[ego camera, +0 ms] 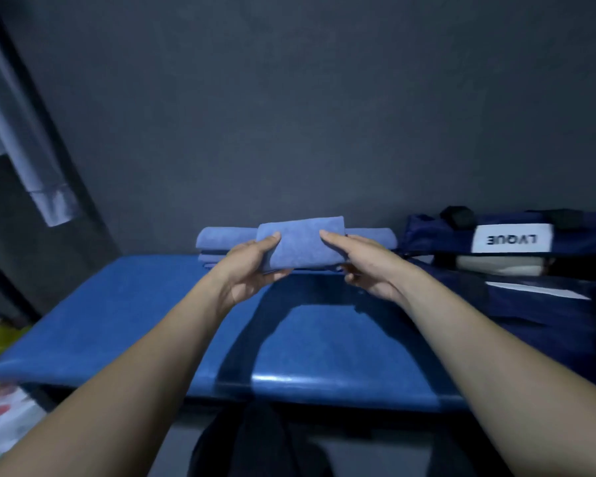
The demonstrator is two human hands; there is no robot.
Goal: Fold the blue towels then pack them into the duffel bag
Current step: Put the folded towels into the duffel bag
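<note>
folded blue towel (301,243) held up above the blue table (124,315), between both hands. left hand (252,271) grips its left end, thumb on top, fingers curled underneath. right hand (365,266) grips the right end, thumb flat on top, fingers curled below. stack of folded towels (221,244) sits behind it at the table's far edge. navy duffel bag (510,270) lies open on the right, just beside the stack.

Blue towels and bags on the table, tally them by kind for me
Folded towel held in both hands: 1
Folded towels stacked behind it: at least 2, partly hidden
Duffel bag: 1
Total: at least 4
</note>
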